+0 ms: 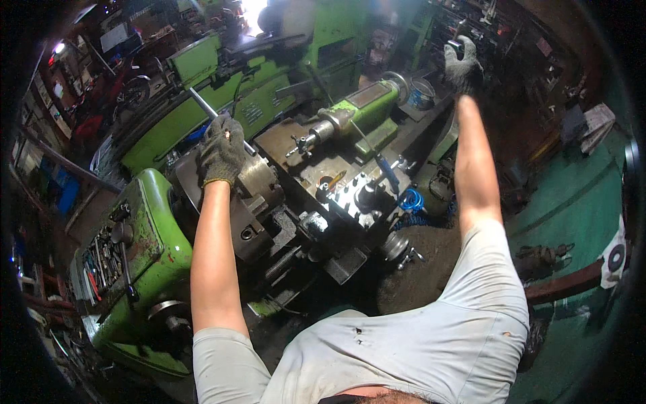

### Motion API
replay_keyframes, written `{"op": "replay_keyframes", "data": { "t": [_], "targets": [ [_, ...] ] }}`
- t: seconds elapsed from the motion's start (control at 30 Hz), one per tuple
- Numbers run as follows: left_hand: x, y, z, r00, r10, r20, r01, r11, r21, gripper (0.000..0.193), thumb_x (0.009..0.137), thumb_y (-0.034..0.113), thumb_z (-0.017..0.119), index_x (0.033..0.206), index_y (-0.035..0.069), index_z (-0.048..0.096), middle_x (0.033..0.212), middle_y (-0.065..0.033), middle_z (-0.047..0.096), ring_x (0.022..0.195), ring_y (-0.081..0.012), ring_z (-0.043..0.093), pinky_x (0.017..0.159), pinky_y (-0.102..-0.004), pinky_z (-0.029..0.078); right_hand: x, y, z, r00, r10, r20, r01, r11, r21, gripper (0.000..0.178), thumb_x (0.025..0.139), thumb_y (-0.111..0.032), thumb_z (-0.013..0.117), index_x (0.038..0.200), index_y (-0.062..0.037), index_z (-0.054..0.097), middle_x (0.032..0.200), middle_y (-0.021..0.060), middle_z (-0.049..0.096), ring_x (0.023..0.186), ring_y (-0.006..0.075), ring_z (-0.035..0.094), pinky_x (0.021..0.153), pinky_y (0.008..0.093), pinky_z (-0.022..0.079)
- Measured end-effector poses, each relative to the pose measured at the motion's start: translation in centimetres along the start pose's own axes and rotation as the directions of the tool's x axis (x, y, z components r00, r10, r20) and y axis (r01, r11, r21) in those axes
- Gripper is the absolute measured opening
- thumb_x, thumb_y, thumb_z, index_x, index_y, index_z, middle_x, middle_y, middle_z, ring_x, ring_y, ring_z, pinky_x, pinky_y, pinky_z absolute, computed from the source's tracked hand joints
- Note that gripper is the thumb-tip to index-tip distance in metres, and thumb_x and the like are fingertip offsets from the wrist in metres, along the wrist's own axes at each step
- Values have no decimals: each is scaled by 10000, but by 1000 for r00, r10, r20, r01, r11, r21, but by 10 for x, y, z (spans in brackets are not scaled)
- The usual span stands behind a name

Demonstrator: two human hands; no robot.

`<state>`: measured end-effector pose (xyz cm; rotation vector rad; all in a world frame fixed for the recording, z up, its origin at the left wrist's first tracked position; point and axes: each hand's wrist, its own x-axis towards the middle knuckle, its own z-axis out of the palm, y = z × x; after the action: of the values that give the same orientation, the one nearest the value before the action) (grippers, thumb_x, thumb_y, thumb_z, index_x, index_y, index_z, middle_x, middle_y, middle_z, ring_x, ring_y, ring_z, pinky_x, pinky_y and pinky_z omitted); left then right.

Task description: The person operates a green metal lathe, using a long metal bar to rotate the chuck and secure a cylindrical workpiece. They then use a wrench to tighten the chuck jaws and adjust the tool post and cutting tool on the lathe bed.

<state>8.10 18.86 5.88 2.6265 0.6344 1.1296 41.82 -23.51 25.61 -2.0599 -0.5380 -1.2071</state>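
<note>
One person in a grey T-shirt leans over a green metal lathe [151,222], seen from above the head. Both hands wear speckled grey work gloves.

The left hand [222,149] rests on top of the lathe's round steel chuck [259,176], its grip curled around a long steel bar [202,102]. The bar runs from that grip up and away to the left, over the machine's green back housing [195,60]. The chuck sits directly under and just right of the grip, at the end of the green headstock.

The right hand [463,67] is raised well away to the far right, arm stretched out full. Its grip is pressed around one small dark object with a pale face [456,46]; what the object is cannot be told.

Between the two grips lies the lathe carriage. On it stands one square tool post [367,195] with several bolt heads on top. Beyond it sits one green tailstock [363,104], its steel spindle pointing back toward the chuck. Just right of the tool post lies one coil of blue hose [410,200]. One blue bucket [421,94] stands below the right grip.

Below the left grip, the headstock top holds a tray of many hand tools [101,259], too crowded to count.

Open room is scarce. Shelving and clutter crowd the left side, and dark racks close in behind the right hand. The widest clear stretch is the green floor [572,195] at the right.
</note>
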Motion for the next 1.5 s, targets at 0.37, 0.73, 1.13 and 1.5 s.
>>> {"op": "replay_keyframes", "data": {
  "t": [0.37, 0.73, 1.13, 1.5],
  "targets": [
    [2, -1, 13, 972, -222, 77, 226, 973, -52, 433, 997, 492, 508, 1293, 219, 666, 1613, -228, 411, 1328, -442, 565, 1082, -523, 472, -141, 174, -11, 962, 212, 173, -212, 977, -19, 741, 892, -414, 759, 1510, -80, 523, 1205, 176, 710, 1038, 279, 685, 969, 427, 522],
    [26, -6, 49, 895, -310, 320, 437, 470, -767, 275, 877, 166, 669, 1134, 73, 646, 909, -52, 655, 833, -195, 627, 736, -378, 533, -290, 244, -173, 696, 346, 629, -383, 920, -82, 480, 965, -273, 695, 1346, 16, 656, 1348, 176, 680, 1251, 291, 623, 1072, 387, 456],
    [10, 96, -102, 762, -63, -644, -414, 717, -560, 159, 900, 211, 705, 1008, 105, 654, 777, -51, 619, 711, -226, 622, 705, -406, 528, -268, 264, -176, 691, 288, 663, -291, 950, -109, 491, 1020, -291, 653, 1389, 31, 619, 1453, 203, 614, 1321, 348, 582, 1116, 438, 432],
    [-181, 162, -244, 640, -679, -359, -214, 292, -932, 224, 964, 254, 697, 1101, 110, 592, 850, -50, 588, 716, -182, 575, 758, -387, 556, -203, 172, -26, 857, 137, 497, -254, 951, 176, 376, 1009, -328, 703, 1295, -87, 739, 1355, 122, 695, 1155, 258, 673, 995, 376, 538]
  ]
}}
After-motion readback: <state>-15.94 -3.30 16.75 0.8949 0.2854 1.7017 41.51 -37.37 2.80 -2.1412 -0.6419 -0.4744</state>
